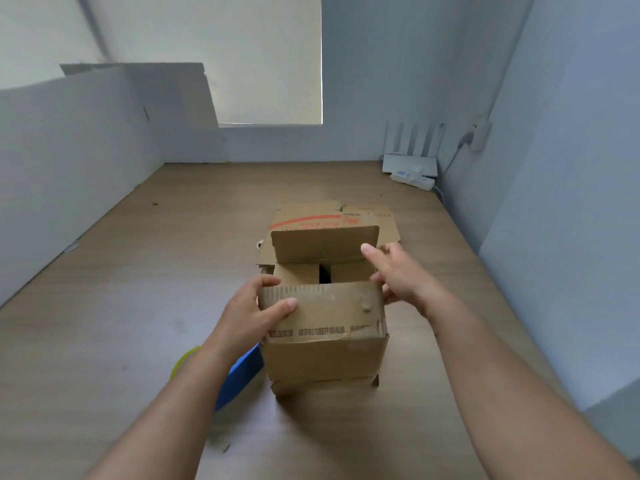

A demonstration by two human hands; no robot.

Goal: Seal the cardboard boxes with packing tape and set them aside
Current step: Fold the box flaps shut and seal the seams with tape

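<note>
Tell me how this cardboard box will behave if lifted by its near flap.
Probably light: the cardboard box looks small and thin-walled. The near flap, pinched by the left hand, is creased and worn, so it would likely bend rather than carry the box. Flat-based on the table, it should slide, not roll.

A plain room in a home or small office, used as a packing corner: a wood-grain surface [173,271] hemmed by bare white walls [571,168], a blind-covered window [242,64], a router [410,157] and power strip [414,180] at the back right, and worn cardboard boxes [325,323] in the middle.
</note>
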